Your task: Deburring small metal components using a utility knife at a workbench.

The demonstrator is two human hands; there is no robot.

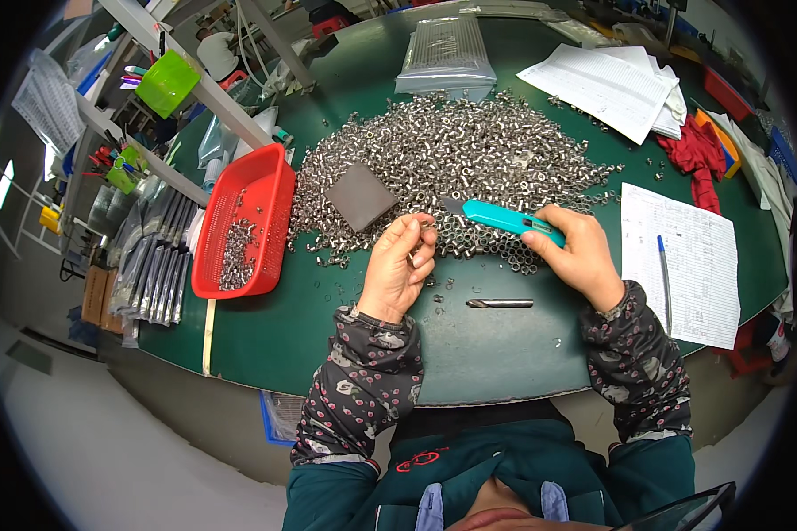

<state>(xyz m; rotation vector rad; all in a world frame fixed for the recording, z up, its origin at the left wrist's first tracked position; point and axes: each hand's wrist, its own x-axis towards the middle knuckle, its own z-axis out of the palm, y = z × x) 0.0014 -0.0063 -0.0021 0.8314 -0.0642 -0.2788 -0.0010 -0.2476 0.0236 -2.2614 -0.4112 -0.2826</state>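
Observation:
My right hand (580,252) grips a teal utility knife (503,219), its dark blade (452,205) pointing left toward my left hand. In front of the pile, my left hand (401,268) is closed, thumb and fingers pinching a small metal ring that the fingertips mostly hide. The blade tip is close to those fingertips but apart from them. Behind both hands spreads a large heap of small shiny metal rings (496,142). A dark grey square block (360,196) lies on its left part. Nearer me, a drill bit (500,303) rests on the green table.
A red plastic basket (283,212) with metal pieces stands at the left. To the right lie a written sheet (708,265) with a blue pen (663,265) and more papers (597,84). A clear bag of parts (447,57) sits behind the heap. The table edge (504,400) curves near my body.

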